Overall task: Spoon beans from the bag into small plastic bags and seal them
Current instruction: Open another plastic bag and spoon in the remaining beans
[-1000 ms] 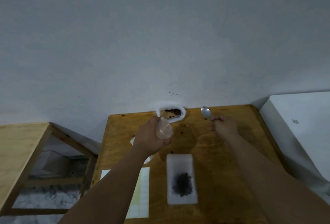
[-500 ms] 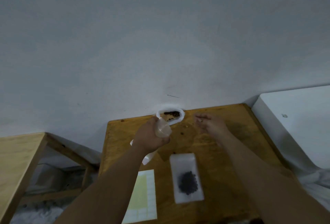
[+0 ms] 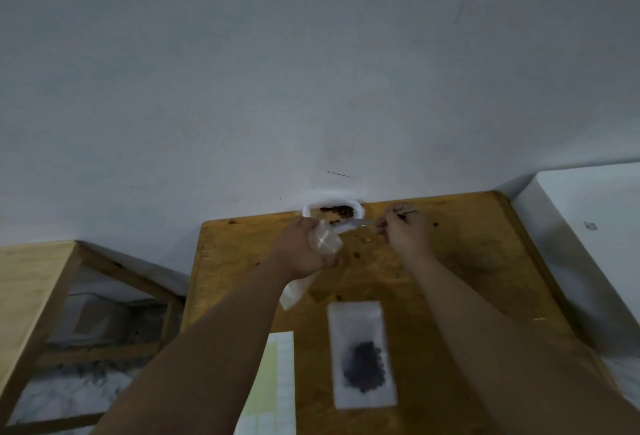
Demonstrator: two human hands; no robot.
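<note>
A pale grey wall fills the upper half of the view, marked by a short dark scratch just above the table's far edge. The table, topped in scuffed brown plywood, is set with its far edge against that wall. Off its left edge a lighter wooden frame is seen, with a mottled pale floor under it; off its right edge a white block is seen, what it is cannot be told.

At the middle of the far edge the bag is stood open, its white rim rolled down and brown beans shown inside. Just in front of it a small bag of clear plastic is gripped in the left hand, fingers curled round it, mouth turned up and tail hanging below the fist. The spoon, blurred, is pinched in the fingertips of the right hand and pointed left, its tip at the bag's rim above the small bag.

Toward the near edge a filled bag is laid flat, with dark beans heaped in its lower half. Near the near left corner a gridded sheet, pale yellow and white, is laid. A few loose beans are scattered on the table between the hands and the filled bag.
</note>
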